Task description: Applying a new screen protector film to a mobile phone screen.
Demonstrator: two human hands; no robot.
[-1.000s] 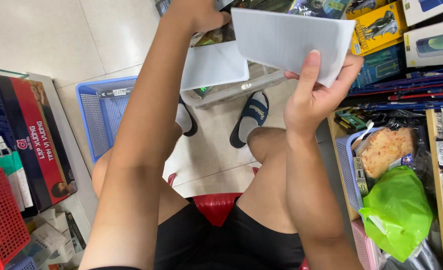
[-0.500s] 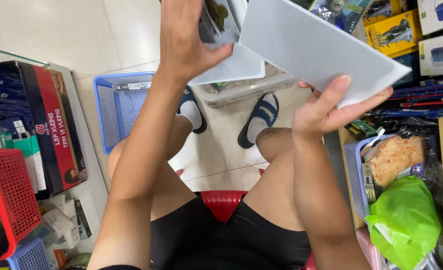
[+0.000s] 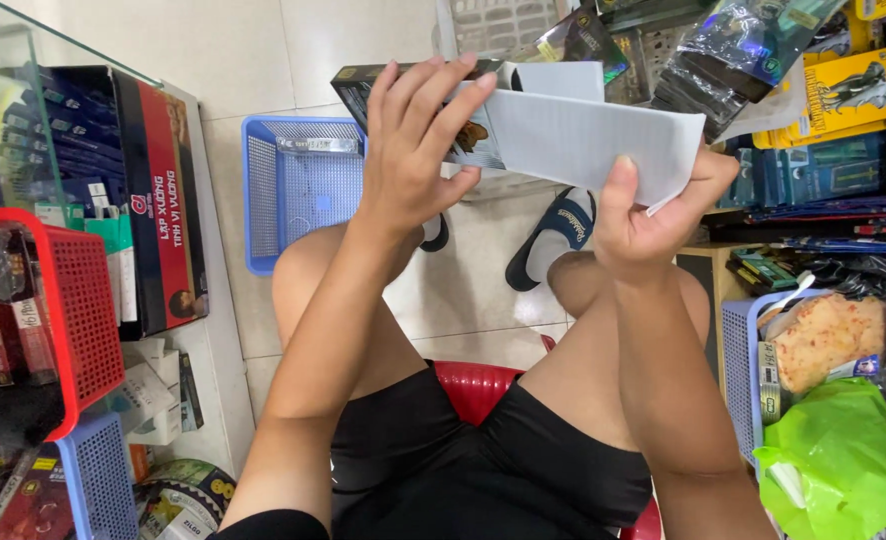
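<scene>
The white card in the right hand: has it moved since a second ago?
Yes. The white card has dropped and turned flatter: against the dark slipper on the floor, its lower edge now sits closer, pinched in the right hand.

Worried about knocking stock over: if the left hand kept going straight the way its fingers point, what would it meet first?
Probably the dark flat package the left hand grips; beyond it, packaged goods, depth unclear.

My left hand (image 3: pixel 418 150) covers most of the dark flat box (image 3: pixel 363 85), so its print is unreadable. My right hand (image 3: pixel 648 225) hides the white sleeve's (image 3: pixel 593 135) lower corner. Red stool (image 3: pixel 478 385) mostly under my legs.
</scene>
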